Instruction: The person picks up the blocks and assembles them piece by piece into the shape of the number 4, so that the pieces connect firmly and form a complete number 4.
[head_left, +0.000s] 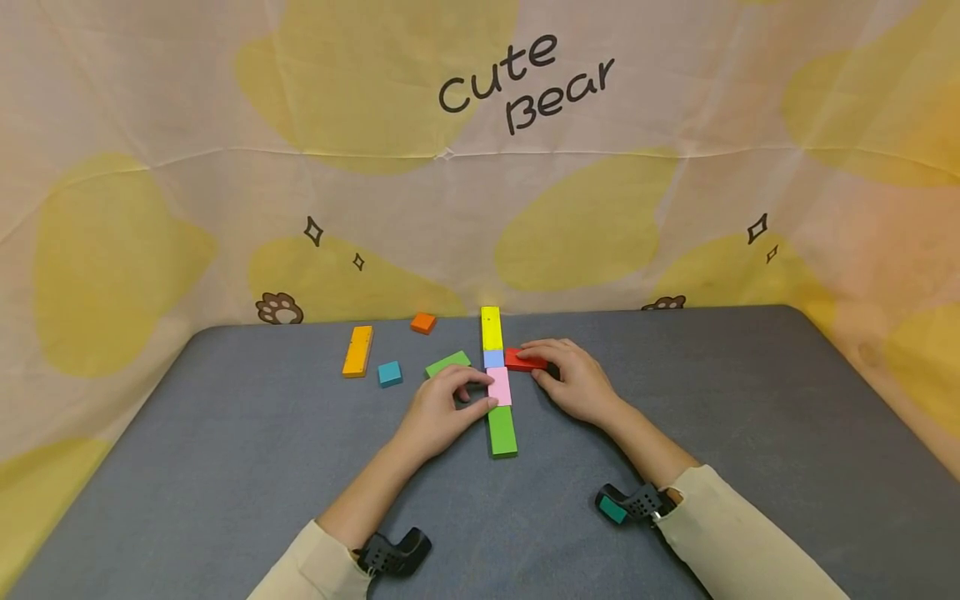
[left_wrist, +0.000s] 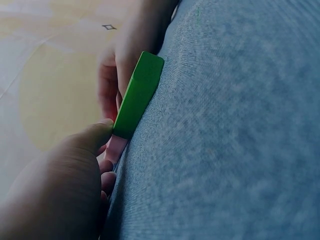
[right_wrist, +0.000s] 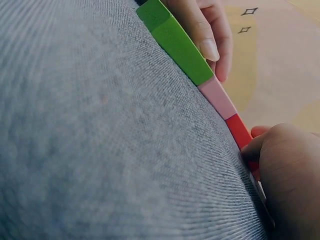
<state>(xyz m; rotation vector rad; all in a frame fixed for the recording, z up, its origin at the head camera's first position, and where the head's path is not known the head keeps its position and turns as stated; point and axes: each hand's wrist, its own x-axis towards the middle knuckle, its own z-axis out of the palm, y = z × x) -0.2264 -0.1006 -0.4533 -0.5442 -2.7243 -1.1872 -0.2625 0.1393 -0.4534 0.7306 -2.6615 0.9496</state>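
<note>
A straight row runs away from me on the grey table: a green block (head_left: 502,432), a pink block (head_left: 499,387), a blue block (head_left: 493,359) and a yellow block (head_left: 491,328). My left hand (head_left: 442,408) touches the pink block's left edge with thumb and fingertips. In the left wrist view its thumb lies near the joint of the green and pink blocks. To the row's right, my right hand (head_left: 579,383) pinches a red block (head_left: 513,361) between thumb and fingers, its near end beside the blue block. In the right wrist view its fingers partly hide the red block.
Left of the row lie a second green block (head_left: 448,363), partly behind my left hand, a teal block (head_left: 390,373), an orange block (head_left: 423,322) and a long yellow-orange block (head_left: 357,351). A printed cloth (head_left: 420,233) hangs behind the grey table (head_left: 225,467).
</note>
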